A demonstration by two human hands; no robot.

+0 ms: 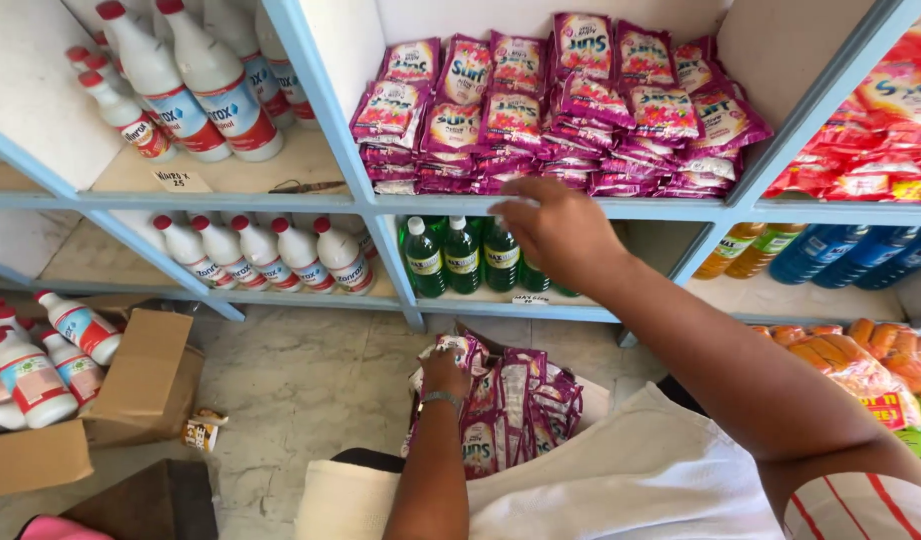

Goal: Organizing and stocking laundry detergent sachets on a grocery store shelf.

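Observation:
My right hand [553, 228] reaches up to the front edge of the middle shelf [581, 207], its fingers spread just below the stacked purple detergent sachets [541, 110]; it holds nothing that I can see. My left hand [444, 372], with a metal bracelet at the wrist, is down low and grips the top of a bundle of the same purple sachets [506, 410] that rests on my lap over a white cloth [621, 480].
White bleach bottles with red caps [196, 85] fill the upper left shelf, and more [271, 255] stand below. Green bottles [461, 255] sit under the sachets. Red packets [881, 120] lie at right. A cardboard box [131, 390] of bottles stands on the tiled floor.

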